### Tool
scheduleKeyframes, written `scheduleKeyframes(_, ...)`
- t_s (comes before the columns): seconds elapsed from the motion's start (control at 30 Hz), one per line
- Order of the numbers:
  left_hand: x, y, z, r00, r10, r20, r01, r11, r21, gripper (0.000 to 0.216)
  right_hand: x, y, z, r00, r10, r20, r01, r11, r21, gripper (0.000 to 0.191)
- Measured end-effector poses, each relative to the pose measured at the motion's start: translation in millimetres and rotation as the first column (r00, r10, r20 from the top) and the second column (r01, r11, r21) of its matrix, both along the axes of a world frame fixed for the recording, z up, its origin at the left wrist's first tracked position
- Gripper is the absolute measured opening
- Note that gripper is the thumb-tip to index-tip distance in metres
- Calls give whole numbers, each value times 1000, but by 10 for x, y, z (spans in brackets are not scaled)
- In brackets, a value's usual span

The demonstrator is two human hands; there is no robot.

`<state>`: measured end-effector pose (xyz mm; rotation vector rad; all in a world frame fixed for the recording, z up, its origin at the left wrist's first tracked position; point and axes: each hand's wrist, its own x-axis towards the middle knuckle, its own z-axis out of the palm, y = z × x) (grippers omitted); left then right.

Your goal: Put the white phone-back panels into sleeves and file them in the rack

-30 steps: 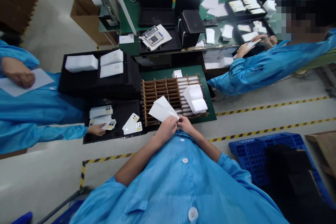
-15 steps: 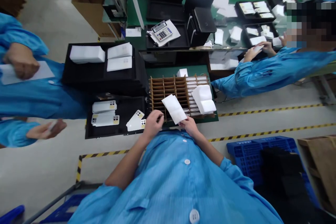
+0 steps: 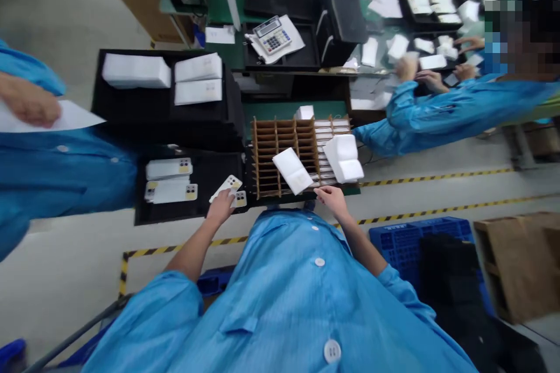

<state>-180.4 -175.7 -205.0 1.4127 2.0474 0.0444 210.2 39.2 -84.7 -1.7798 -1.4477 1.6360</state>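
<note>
My left hand (image 3: 221, 207) reaches into the black tray (image 3: 205, 170) at left, its fingers closed on the upper of two white phone back panels (image 3: 227, 185) with camera rings; the grip is partly hidden. My right hand (image 3: 334, 201) is closed in a pinch with nothing visible in it, just off the lower right corner of a white paper sleeve (image 3: 292, 171). That sleeve lies slanted over the brown divider grid (image 3: 265, 154). Right of it, a stack of white sleeves (image 3: 343, 158) rests on filled slots of the grid.
More phone panels (image 3: 170, 191) lie farther left in the tray. Behind it stands a pile of black trays (image 3: 131, 111) with white stacks on top. A co-worker's arm (image 3: 30, 102) is at left; another person's sleeve (image 3: 446, 119) is at right. A calculator (image 3: 275, 38) sits behind.
My left hand has moved left from beside the grid onto the phone panels. My right hand has let go of the sleeve and shifted slightly right. The view has shifted a little.
</note>
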Motion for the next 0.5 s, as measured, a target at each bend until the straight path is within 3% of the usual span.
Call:
scheduleKeyframes(0.07, -70, 17, -113, 995, -94, -21, 93, 995, -37, 38, 211, 47, 154, 995, -94, 25, 91, 988, 129, 36)
scheduleKeyframes(0.17, -197, 67, -310, 972, -221, -74, 217, 975, -56, 41, 505, 188, 365, 958, -286, 11, 265, 901, 343, 38)
scheduleKeyframes(0.27, -242, 154, -390, 966, -245, -82, 240, 968, -71, 49, 670, 344, 496, 933, -360, -7, 326, 834, 445, 37)
scheduleKeyframes(0.33, -212, 215, -314, 977, -199, -80, 190, 976, -109, 51, 669, 387, 526, 941, -336, -21, 310, 841, 444, 37)
scheduleKeyframes(0.5, -84, 306, 116, 990, -126, -59, 109, 968, -226, 48, 413, 179, 446, 986, -165, -23, 160, 900, 405, 40)
